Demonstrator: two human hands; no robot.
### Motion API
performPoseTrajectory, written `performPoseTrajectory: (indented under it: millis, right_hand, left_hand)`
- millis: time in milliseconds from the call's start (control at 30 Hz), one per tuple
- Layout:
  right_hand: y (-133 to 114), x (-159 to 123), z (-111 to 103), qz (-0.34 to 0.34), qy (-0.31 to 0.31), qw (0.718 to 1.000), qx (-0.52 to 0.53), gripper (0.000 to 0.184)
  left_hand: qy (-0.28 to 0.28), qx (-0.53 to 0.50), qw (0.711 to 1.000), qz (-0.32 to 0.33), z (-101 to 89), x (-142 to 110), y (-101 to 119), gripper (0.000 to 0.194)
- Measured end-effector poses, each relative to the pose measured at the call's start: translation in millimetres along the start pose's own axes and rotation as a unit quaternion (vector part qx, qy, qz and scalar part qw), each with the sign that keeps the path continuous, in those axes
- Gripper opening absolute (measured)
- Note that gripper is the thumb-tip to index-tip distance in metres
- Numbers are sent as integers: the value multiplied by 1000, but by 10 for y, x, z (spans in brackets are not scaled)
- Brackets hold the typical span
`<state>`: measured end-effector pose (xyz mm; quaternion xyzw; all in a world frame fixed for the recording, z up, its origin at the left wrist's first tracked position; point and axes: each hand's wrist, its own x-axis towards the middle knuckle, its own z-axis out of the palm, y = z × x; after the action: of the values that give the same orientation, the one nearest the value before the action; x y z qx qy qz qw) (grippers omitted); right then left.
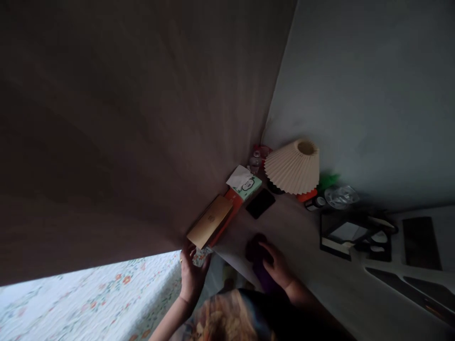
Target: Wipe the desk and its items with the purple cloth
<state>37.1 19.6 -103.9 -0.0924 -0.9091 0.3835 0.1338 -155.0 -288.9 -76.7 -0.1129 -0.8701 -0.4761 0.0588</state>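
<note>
My right hand (279,267) is closed on a dark purple cloth (259,248), which bunches up on the desk and hangs over its front edge. At the near end of a flat tan cardboard box (210,221) is my left hand (193,274), thumb and fingers apart and curved. Its fingertips come up to the box's lower corner; whether they touch it is hard to tell in the dim light. The tan box lies on an orange item (231,215) along the wall panel. Beyond it sits a pale green tissue pack (250,188) with a white tissue sticking out.
A pleated lamp (293,168) stands in the back corner, with a black phone-like slab (260,203) before it. Farther right are a clear plastic container (341,196) and a dark-framed tray (336,246). A floral bedspread (99,293) lies at lower left, beside the desk (298,237).
</note>
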Motion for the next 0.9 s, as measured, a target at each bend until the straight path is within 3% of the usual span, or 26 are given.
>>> performPoseTrajectory:
  millis: [100, 200, 300, 400, 467, 567, 700, 767, 833, 900]
  right_hand:
    - [-538, 663, -290, -33, 30, 996, 71, 70]
    - [-1045, 1332, -522, -77, 51, 993, 69, 76]
    - [-1413, 1925, -511, -91, 27, 995, 2, 71]
    - [-1682, 2288, -312, -43, -78, 991, -98, 75]
    - [-1845, 2335, -164, -26, -144, 978, -147, 78]
    - [-2055, 2165, -8, -70, -211, 964, -143, 73]
    - [-2111, 1827, 11, -163, -356, 920, 11, 69]
    - [-1976, 1678, -110, -150, -401, 895, 126, 70]
    - [-1729, 1510, -326, -82, -374, 899, 214, 69]
    - [-1401, 1295, -585, 2, -289, 925, 246, 70]
  left_hand:
    - [18, -6, 1000, -11, -48, 119, 135, 82]
    - [21, -27, 998, -45, -27, 161, 211, 78]
    - [39, -35, 997, -64, 34, 165, 235, 69]
    - [49, -39, 996, -67, 90, 172, 223, 66]
    - [44, -47, 996, -64, 117, 184, 199, 66]
    - [42, -45, 996, -57, 135, 205, 128, 65]
    - [44, -14, 998, -31, 125, 205, -20, 47]
    - [35, -10, 999, -31, 130, 178, -84, 49]
    - [25, -3, 999, -43, 161, 134, -129, 55]
    - [14, 5, 998, -61, 217, 86, -165, 63]
